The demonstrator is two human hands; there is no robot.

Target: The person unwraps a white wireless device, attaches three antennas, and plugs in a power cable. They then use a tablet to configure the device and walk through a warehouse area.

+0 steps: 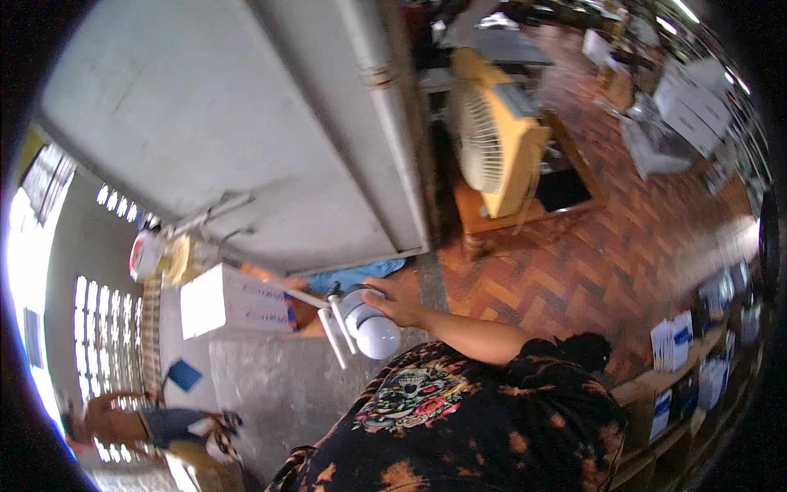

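The person's right hand (397,303) grips a white, dome-ended device (378,337) just beyond the dark shirt (500,426), right of a white box (203,304); the left hand is out of view. Holding appears the current step; any move calls for keeping its rods (331,338) clear.

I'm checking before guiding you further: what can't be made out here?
Head view:
Left hand: not visible; cause unclear.
Right hand: some fingers hidden behind the white device.
Person at left: hands too small and blurred.
Shelf at lower right: lower part cut off by the picture's edge.
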